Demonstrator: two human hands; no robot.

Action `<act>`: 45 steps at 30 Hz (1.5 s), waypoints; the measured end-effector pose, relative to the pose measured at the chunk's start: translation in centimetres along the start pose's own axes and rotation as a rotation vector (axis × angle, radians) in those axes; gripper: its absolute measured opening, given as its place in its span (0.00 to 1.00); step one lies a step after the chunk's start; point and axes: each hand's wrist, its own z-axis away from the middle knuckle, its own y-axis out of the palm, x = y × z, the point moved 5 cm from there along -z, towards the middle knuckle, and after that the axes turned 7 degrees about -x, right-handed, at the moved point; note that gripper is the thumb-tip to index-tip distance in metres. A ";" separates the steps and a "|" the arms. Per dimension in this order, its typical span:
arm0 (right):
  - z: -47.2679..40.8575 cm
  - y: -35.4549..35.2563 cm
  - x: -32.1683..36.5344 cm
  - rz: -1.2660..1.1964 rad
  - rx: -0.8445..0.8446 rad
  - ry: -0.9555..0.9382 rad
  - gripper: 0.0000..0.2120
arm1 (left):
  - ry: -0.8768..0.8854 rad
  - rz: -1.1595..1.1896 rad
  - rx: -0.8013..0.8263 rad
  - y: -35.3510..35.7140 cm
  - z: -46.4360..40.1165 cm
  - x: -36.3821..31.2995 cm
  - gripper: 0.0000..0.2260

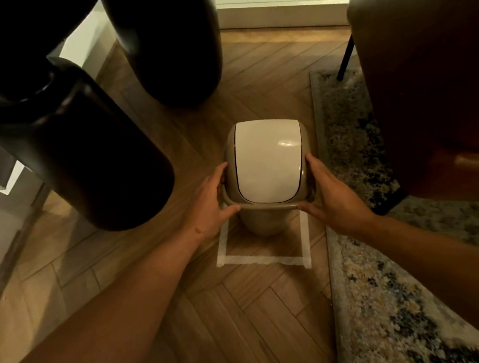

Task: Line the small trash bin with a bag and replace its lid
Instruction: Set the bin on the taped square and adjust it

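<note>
1. I saw the small taupe plastic trash bin [261, 223] standing on the wooden herringbone floor [192, 328], inside a square marked in pale masking tape [262, 259], just left of the speckled blue-and-cream rug [404, 296].

2. Its domed lid, a taupe frame with a white swing flap [269, 161], sat on top of the bin, and I could not tell whether it was fully seated or just being held there.

3. The left hand [209, 207] had its grip closed on the lid's left side, thumb along the near rim and fingers wrapped around the edge.

4. The right hand [332, 195] did the same on the right side, so both grips were clamped on the lid frame rather than the bin body.

5. No bag showed anywhere: no plastic peeked out under the lid rim, and none lay on the floor or rug.

6. My judgement was that the task was either at its very start, with the lid about to come off and the lining not yet done, or at its end with the bag tucked fully out of sight; the pictures could not settle which.

7. Two large dark rounded vases [79, 155] stood to the far left, and a brown upholstered chair [431, 59] to the far right, both clear of the bin.
</note>
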 end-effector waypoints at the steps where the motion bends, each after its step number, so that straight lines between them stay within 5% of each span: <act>1: 0.0 0.0 0.0 0.004 0.000 0.003 0.53 | 0.001 0.003 0.001 0.0 0.0 0.0 0.45; 19: 0.6 0.5 0.2 0.065 -0.009 0.019 0.54 | 0.012 -0.032 0.047 -0.7 -0.2 -0.2 0.46; 26: 0.3 -0.3 -0.3 0.095 -0.069 0.017 0.58 | 0.102 -0.134 0.022 -1.0 -0.4 -0.6 0.55; 45: 0.5 1.0 -0.9 0.063 0.001 0.009 0.54 | 0.134 -0.130 0.079 -0.5 -0.8 -0.4 0.50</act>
